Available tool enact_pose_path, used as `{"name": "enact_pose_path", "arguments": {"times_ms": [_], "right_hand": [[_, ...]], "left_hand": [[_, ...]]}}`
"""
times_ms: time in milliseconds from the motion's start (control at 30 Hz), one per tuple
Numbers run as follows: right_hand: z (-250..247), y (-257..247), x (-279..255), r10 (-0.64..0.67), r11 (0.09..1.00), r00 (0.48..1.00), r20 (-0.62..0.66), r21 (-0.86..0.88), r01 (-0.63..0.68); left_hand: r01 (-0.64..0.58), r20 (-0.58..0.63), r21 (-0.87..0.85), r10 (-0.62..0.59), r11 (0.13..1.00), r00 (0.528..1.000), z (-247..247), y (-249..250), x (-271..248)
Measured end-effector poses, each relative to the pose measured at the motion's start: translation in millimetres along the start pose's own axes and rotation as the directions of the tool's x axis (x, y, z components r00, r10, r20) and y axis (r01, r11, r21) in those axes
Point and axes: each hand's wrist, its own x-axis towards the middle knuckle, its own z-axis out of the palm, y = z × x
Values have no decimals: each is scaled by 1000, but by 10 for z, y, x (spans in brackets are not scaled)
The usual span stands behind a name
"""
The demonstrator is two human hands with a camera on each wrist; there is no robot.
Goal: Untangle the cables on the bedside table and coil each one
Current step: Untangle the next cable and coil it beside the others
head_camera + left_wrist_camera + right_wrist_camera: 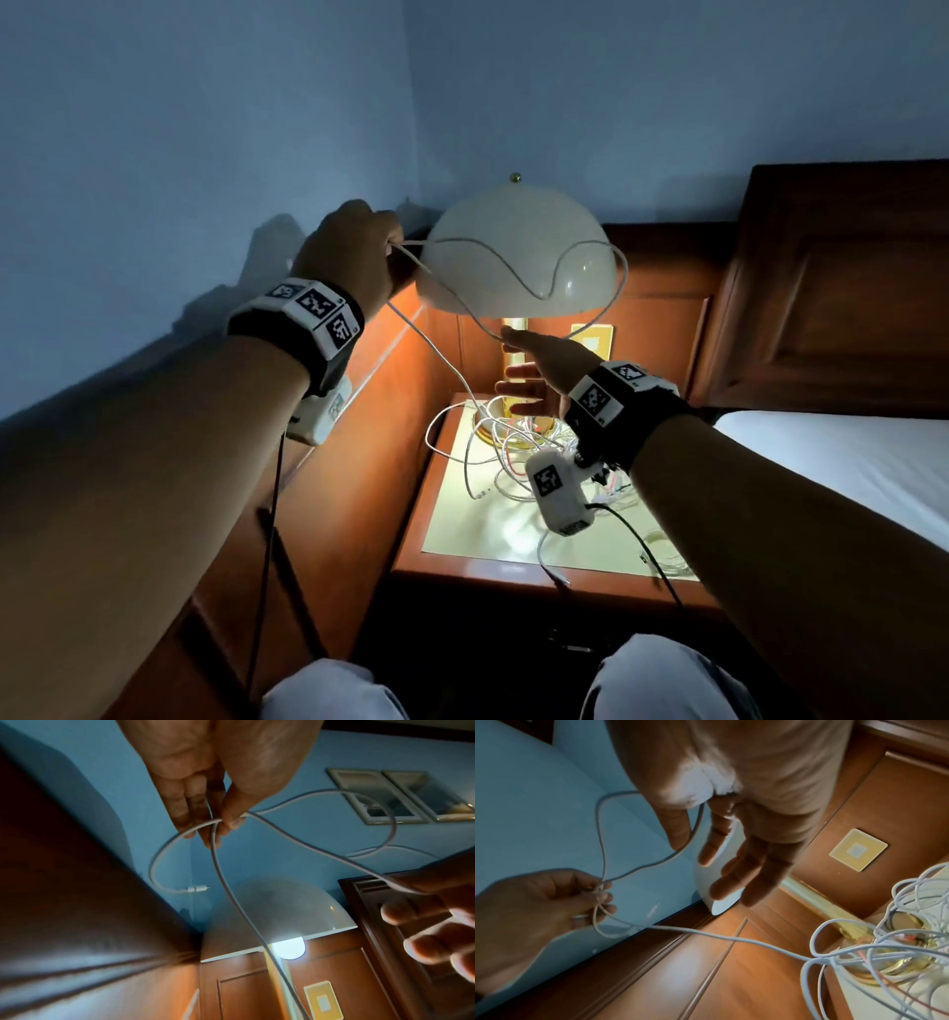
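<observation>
Looping in mid-air above the bedside worktop [513, 545], a thin white cable [513, 275] hangs between a person's two raised hands, its slack sagging across the front of a cream dome lamp shade [518, 246]. The left hand [354, 252] has its grip clamped on the cable, thumb and fingertips [231, 821] pinching several strands together, while a short free end with a small white plug [197, 888] curls below it. The right hand [539, 370] has its grip apart, fingers [744, 862] spread and nearly straight, with the cable draped over the thumb side. From the left hand one strand runs down to a tangle of white cables [513, 447] heaped round the lamp's brass base [898, 965], a few thin red wires mixed in. One cable end [557, 570] trails to the worktop's front edge. The worktop is hemmed by a wooden wall panel [380, 411] on the left and behind, and by a bed [847, 462] with white sheet and dark headboard [842, 288] on the right; only its front side lies open, toward the person's knees [328, 688]. The shade crowds the space between the hands. A yellow switch plate [858, 850] sits on the back panel beside the lamp stem.
</observation>
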Motion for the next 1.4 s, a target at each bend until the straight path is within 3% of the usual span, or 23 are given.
{"name": "enact_pose_path", "arguments": {"times_ms": [167, 300, 567, 667, 800, 867, 933, 1000, 1100, 1167, 1233, 1300, 1367, 1400], "right_hand": [[188, -61, -123, 86, 996, 994, 69, 11, -87], [265, -121, -200, 84, 996, 994, 68, -2, -84], [184, -222, -488, 70, 997, 994, 82, -26, -68], [186, -219, -583, 55, 998, 995, 86, 8, -56], [220, -151, -688, 48, 999, 996, 80, -5, -48], [235, -98, -707, 29, 1000, 996, 79, -5, -29], [264, -28, -701, 5, 1000, 996, 91, -21, -3], [326, 66, -685, -19, 997, 990, 140, -77, 30], [445, 120, -660, -28, 985, 973, 228, -161, 66], [521, 41, -624, -76, 963, 973, 216, -239, 128], [575, -117, -586, -230, 884, 959, 163, -376, 276], [606, -310, -564, -380, 783, 910, 166, -467, 412], [617, -480, -541, -470, 741, 864, 178, -452, 497], [610, -554, -514, -503, 742, 847, 174, -416, 526]], "left_hand": [[-159, 36, 241, 155, 957, 987, -420, 144, 0], [-208, 51, 370, 204, 905, 978, -658, 302, -42], [-202, -8, 355, 218, 913, 976, -1026, 581, -94], [-132, -16, 207, 138, 969, 990, -1073, 582, -82], [138, 38, -114, -134, 984, 990, -937, 528, -220], [269, 82, -278, -257, 922, 963, -819, 525, -313], [376, 151, -505, -350, 777, 925, -748, 552, -391], [433, 219, -629, -388, 646, 895, -745, 600, -445], [438, 223, -693, -407, 573, 886, -802, 627, -468], [430, 178, -713, -450, 554, 875, -801, 551, -458], [436, 135, -731, -514, 525, 847, -764, 435, -490], [467, 123, -706, -558, 532, 821, -658, 324, -556], [536, 196, -685, -584, 493, 788, -486, 259, -688], [575, 267, -704, -595, 416, 758, -391, 251, -773]]}}
